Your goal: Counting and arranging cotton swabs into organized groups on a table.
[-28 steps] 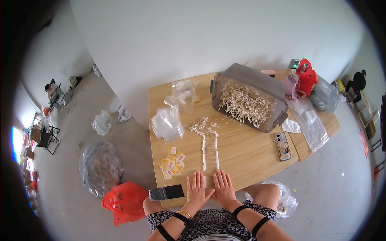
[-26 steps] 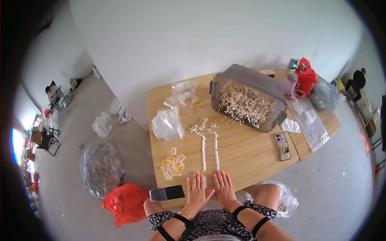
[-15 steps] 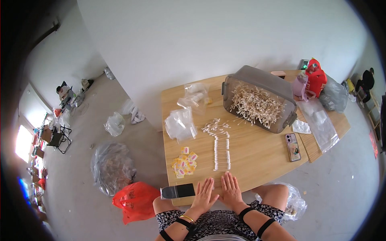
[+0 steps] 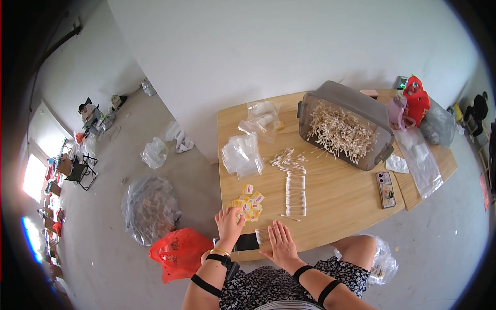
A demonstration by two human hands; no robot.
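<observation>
My left hand point(image 4: 228, 225) reaches to the near-left edge of a pile of small yellow-and-white paper labels point(image 4: 251, 204). Its fingers are curved, with the thumb apart. My right hand point(image 4: 281, 242) lies flat, fingers stretched, against a small row of cotton swabs point(image 4: 262, 236). That row lies beside a black flat piece point(image 4: 245, 243) partly hidden under my left wrist. Farther from me runs a neat column of cotton swabs point(image 4: 296, 194), topped by a loose scatter of more swabs point(image 4: 285, 159). A single swab point(image 4: 290, 218) lies aslant below the column.
A grey clear bin point(image 4: 345, 93) tipped on its side holds many swabs. Clear plastic bags point(image 4: 242, 155) lie at the table's left. A phone point(image 4: 385, 190) rests on the right. A red bag point(image 4: 181, 253) and a large clear bag point(image 4: 151, 209) stand on the floor.
My left hand has left the swabs and moved left to the labels. The near swabs and my right hand have shifted left to the black piece. One swab now lies apart.
</observation>
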